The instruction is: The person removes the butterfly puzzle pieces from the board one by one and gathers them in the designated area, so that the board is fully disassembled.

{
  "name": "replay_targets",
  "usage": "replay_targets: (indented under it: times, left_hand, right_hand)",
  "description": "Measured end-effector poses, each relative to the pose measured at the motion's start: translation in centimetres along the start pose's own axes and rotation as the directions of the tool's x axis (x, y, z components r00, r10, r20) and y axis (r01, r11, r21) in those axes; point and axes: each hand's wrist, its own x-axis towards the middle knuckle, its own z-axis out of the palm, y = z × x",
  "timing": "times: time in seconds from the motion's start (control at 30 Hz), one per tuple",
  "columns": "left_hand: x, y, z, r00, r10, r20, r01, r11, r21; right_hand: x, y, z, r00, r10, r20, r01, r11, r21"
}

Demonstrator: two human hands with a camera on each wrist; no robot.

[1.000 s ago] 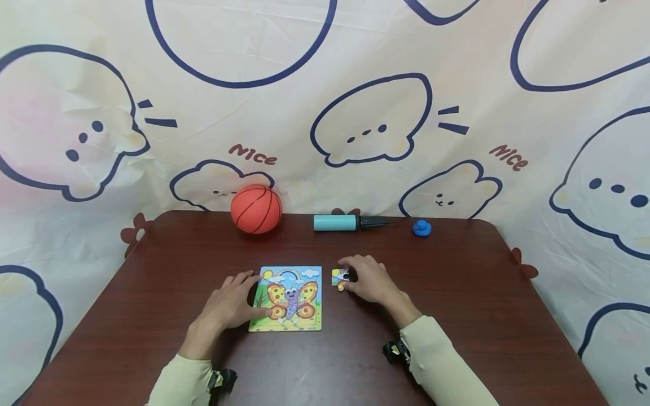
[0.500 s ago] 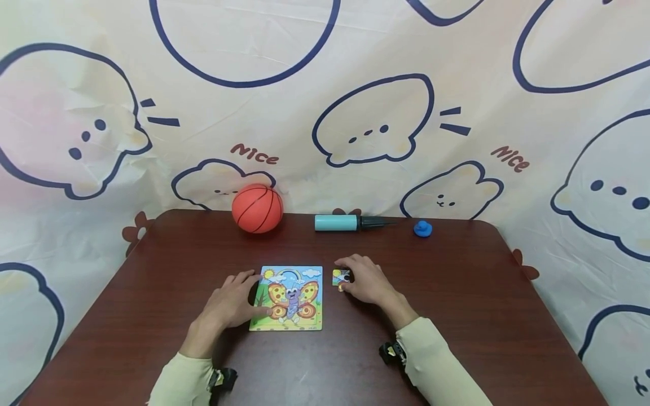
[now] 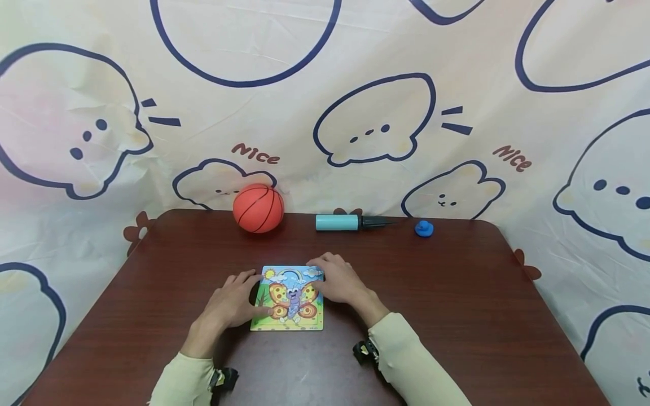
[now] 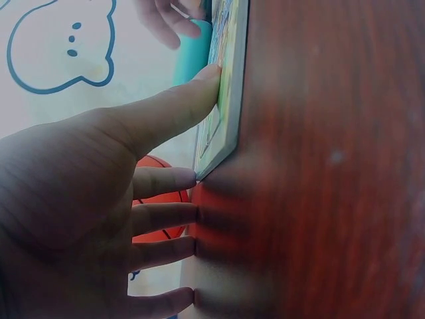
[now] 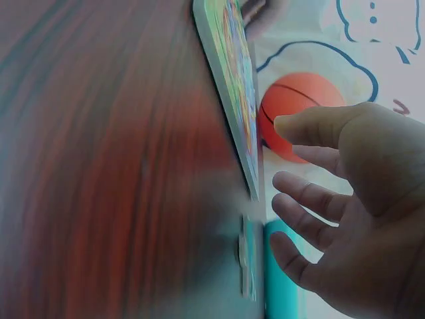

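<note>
A square butterfly jigsaw puzzle (image 3: pixel 293 301) lies flat on the table. My left hand (image 3: pixel 228 301) is at its left side, fingers straight; the thumb (image 4: pixel 192 93) touches the puzzle's face and the index fingertip meets its corner. My right hand (image 3: pixel 342 279) overlaps the puzzle's upper right edge in the head view. In the right wrist view its fingers are spread and loosely bent, with nothing between them. Below the puzzle's end in that view, a small flat puzzle piece (image 5: pixel 248 262) lies on the table. In the head view my right hand hides this piece.
Along the table's back edge are a red basketball (image 3: pixel 258 208), a light-blue hand pump (image 3: pixel 337 223) with a black nozzle, and a small blue toy (image 3: pixel 424 228). Behind the brown table (image 3: pixel 457 316) hangs a cloth (image 3: pixel 284 124) printed with cartoon animals.
My right hand has let go of the small puzzle piece and moved left, over the puzzle's upper right edge. My left hand has stayed at the puzzle's left side.
</note>
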Motion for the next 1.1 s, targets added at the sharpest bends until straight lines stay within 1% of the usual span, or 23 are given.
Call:
replay_targets:
  times: [0.27,0.57,0.7,0.87,0.97,1.1]
  left_hand:
    - [0.0,0.0,0.1,1.0,-0.003,-0.003,0.003,1.0,-0.003]
    - [0.0,-0.1,0.0,1.0,0.002,-0.007,-0.003,1.0,-0.005]
    - [-0.1,-0.1,0.0,1.0,0.01,-0.006,-0.01,1.0,0.001]
    - [-0.1,-0.1,0.0,1.0,0.013,-0.008,-0.013,1.0,0.004]
    - [-0.1,-0.1,0.0,1.0,0.013,-0.011,-0.013,1.0,0.003]
    - [-0.1,-0.1,-0.1,1.0,0.009,-0.01,-0.009,1.0,0.004]
  right_hand:
    - [1.1,-1.1,1.2,0.999,-0.006,0.05,0.006,1.0,-0.011]
    - [2.0,-1.8,1.8,0.999,0.0,0.048,0.002,0.998,-0.059]
    - [2.3,-2.2,1.9,0.998,0.005,0.066,0.001,0.996,-0.086]
    - [2.6,-2.6,1.8,0.996,0.027,0.08,-0.019,0.994,-0.105]
    - [2.9,-2.7,1.8,0.994,0.049,0.093,-0.041,0.995,-0.093]
    - [3.4,-2.9,1.5,0.987,0.092,0.13,-0.084,0.995,-0.06]
